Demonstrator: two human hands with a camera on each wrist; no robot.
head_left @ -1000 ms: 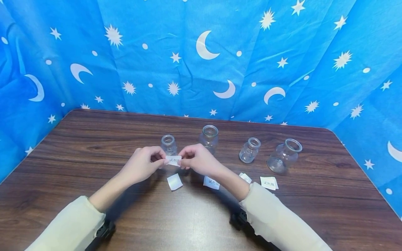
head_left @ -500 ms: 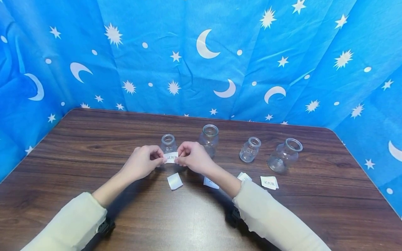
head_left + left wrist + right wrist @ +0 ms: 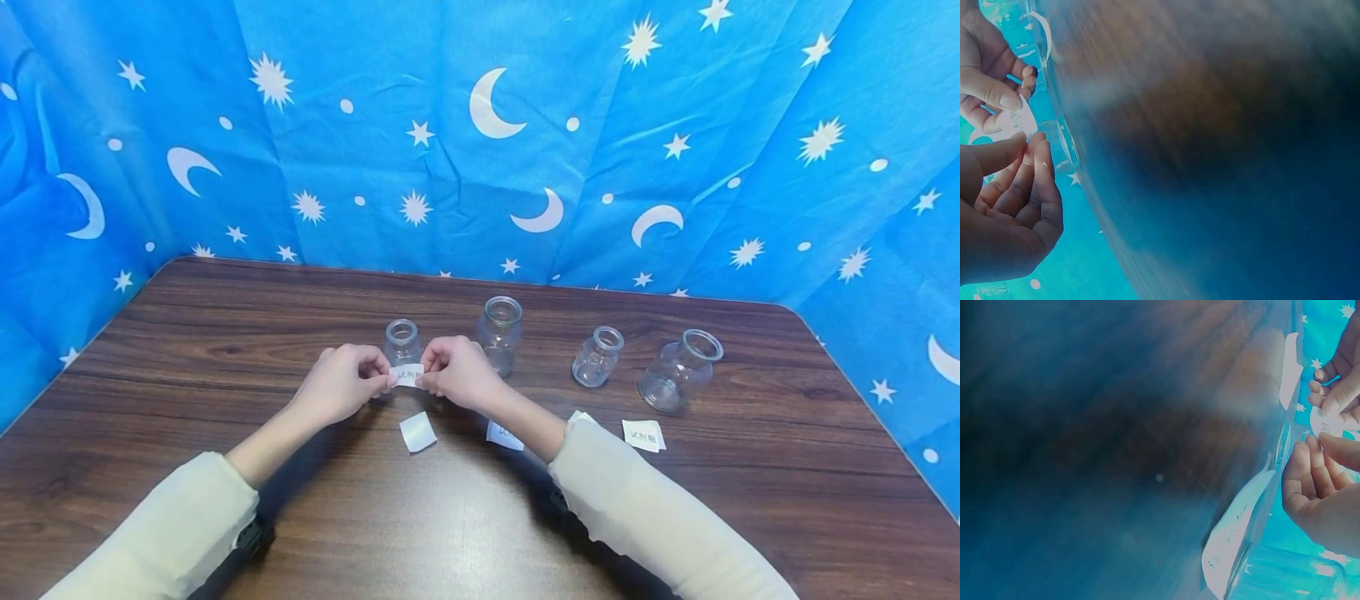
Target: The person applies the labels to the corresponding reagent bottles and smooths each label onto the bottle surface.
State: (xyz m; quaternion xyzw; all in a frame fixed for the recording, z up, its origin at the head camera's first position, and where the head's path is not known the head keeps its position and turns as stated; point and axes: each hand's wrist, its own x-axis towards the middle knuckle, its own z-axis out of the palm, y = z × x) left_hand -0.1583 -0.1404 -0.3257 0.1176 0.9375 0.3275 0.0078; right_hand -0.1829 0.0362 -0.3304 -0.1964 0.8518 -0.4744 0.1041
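Between both hands, a small white paper label (image 3: pixel 407 375) with handwritten characters is stretched in front of the leftmost small glass jar (image 3: pixel 403 340). My left hand (image 3: pixel 343 385) pinches the label's left end between thumb and fingers. At its right end, my right hand (image 3: pixel 463 373) pinches it the same way. In the left wrist view the label (image 3: pixel 1017 119) bows slightly between the two pairs of fingertips. The label and hands hide the lower part of that jar in the head view.
A larger glass jar (image 3: pixel 501 342) stands behind my right hand. Farther right are a small jar (image 3: pixel 597 358) and a wide jar (image 3: pixel 678 372). White paper pieces (image 3: pixel 417 432) and labels (image 3: pixel 642 435) lie in front of the jars; my right forearm partly covers another label (image 3: pixel 504 434).
Both hands have brought the label slightly up and left, closer over the front of the leftmost jar. During the last half second they have barely moved.
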